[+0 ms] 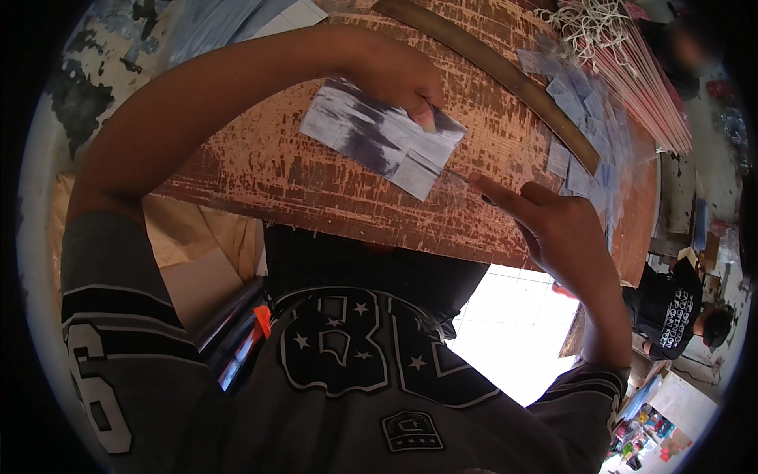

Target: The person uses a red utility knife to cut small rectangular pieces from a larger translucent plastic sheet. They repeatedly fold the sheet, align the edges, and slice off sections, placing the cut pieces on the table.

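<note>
From my far seat, I see the grey-and-white, rectangular, plastic-looking sheet (347,136) lying flat on the worn reddish-brown wooden table (260,158). It seems light, bendable, perhaps slippery; better to hold it near the corners. The left hand (404,83) presses its thumb on it; whether its curled fingers pinch, I cannot tell. The right hand (557,221), forefinger stretched, pinches a thin tool (457,175), mostly hidden by fingers.

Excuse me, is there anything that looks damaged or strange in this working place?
Yes: the brown tabletop looks damaged. Its finish is scratched and worn, leaving uneven lighter and darker streaks around the grey-and-white sheet. Dark, irregular blotches also show at upper left.
</note>
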The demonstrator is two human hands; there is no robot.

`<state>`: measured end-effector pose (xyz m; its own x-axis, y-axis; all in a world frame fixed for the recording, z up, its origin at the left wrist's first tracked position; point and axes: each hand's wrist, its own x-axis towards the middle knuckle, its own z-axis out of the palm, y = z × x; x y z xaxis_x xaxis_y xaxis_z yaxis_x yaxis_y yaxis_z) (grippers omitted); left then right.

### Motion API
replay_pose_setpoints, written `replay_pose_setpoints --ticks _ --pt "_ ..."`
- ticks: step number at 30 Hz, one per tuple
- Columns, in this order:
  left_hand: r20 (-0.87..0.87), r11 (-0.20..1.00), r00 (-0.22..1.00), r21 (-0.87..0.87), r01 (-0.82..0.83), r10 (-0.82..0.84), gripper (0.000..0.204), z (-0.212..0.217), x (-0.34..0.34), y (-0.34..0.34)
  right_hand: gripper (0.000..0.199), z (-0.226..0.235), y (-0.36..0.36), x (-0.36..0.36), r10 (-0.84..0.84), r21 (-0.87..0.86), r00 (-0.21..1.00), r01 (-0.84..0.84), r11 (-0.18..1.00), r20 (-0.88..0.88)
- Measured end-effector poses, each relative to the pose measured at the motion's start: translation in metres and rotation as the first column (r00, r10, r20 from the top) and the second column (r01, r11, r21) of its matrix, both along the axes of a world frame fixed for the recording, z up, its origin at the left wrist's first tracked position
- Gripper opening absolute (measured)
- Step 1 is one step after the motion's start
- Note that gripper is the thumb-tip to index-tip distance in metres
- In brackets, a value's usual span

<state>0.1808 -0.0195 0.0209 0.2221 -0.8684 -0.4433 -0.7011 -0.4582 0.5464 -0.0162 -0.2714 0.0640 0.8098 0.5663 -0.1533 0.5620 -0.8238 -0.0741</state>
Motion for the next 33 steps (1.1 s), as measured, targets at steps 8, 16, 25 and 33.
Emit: replay_pose_setpoints --ticks 8,16,25,33 --pt "0.074 0.999 0.997 0.019 0.031 -0.033 0.031 0.001 -0.001 -0.002 0.077 -0.030 0.013 0.003 0.030 0.148 0.993 -0.048 0.988 0.117" --pt "0.071 0.999 0.997 -0.004 0.032 -0.032 0.031 0.000 -0.002 -0.001 0.074 -0.042 0.018 0.008 0.042 0.133 0.987 -0.062 0.989 0.153" --pt "0.018 0.999 1.000 -0.032 -0.003 0.004 0.032 -0.004 -0.002 0.003 0.076 -0.036 0.020 0.013 0.066 0.146 0.991 -0.083 0.986 0.117" --pt "0.000 0.999 1.000 -0.048 -0.009 0.009 0.033 0.002 -0.004 0.002 0.075 -0.023 0.022 0.019 0.077 0.106 0.996 -0.082 0.991 0.053"
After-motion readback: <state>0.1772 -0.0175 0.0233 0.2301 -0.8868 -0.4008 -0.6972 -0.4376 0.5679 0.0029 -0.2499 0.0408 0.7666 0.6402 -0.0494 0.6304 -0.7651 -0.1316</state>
